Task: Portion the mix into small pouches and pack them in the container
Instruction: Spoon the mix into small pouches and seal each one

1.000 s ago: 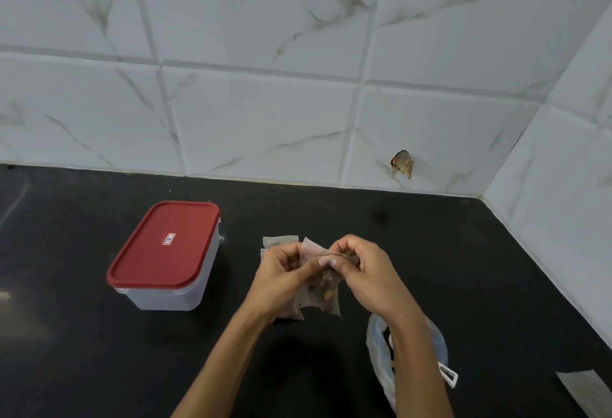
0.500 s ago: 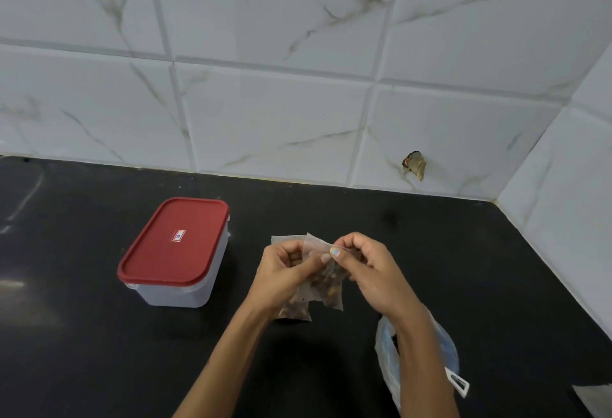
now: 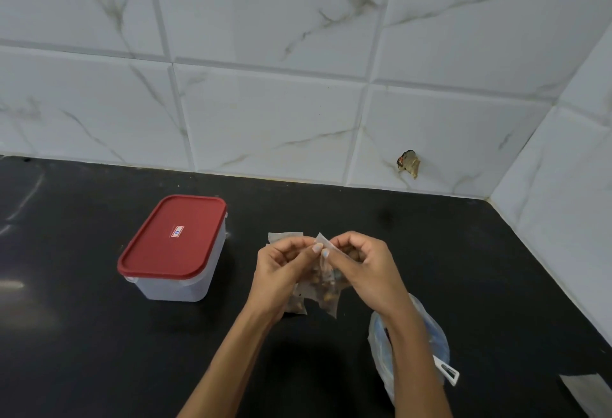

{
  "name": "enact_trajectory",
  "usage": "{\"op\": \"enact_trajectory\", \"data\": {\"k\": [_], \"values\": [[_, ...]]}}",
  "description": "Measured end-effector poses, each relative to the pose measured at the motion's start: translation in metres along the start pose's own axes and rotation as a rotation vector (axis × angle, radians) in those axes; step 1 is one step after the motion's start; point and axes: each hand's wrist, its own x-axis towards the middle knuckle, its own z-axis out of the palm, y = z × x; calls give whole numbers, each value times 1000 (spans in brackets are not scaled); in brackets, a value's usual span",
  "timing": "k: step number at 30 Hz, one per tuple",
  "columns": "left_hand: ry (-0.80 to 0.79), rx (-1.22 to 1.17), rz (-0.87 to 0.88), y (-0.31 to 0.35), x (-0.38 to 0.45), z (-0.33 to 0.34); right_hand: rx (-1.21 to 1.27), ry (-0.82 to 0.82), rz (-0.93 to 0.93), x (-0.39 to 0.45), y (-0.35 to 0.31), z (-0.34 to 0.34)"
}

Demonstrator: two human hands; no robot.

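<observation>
Fingers of both hands are curled and pinched on the top edge of a small clear pouch [image 3: 326, 288], which is held above the black counter [image 3: 430, 268]. The edge is gripped by the left hand [image 3: 281, 268] from the left and by the right hand [image 3: 361, 263] from the right, thumbs nearly meeting. Brown mix is seen through the pouch's lower half. A second pouch [image 3: 296, 303] hangs partly hidden behind the left hand; which fingers hold it cannot be told. The container [image 3: 175, 252], clear-walled, stands to the left on the counter, well apart from the hands, with its red lid [image 3: 172, 235] on. A plastic bag [image 3: 410, 344] lies under the right forearm. A white tiled wall [image 3: 265, 119] backs the counter.
</observation>
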Motion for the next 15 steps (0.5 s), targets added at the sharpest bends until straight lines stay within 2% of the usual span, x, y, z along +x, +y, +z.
{"op": "enact_trajectory", "data": {"k": [9,15], "values": [[6,112,53,-3,-22,8,34,-5,22,-19,2,-2],[64,191,88,-4,-35,14,-7,-22,23,-28,2,2]]}}
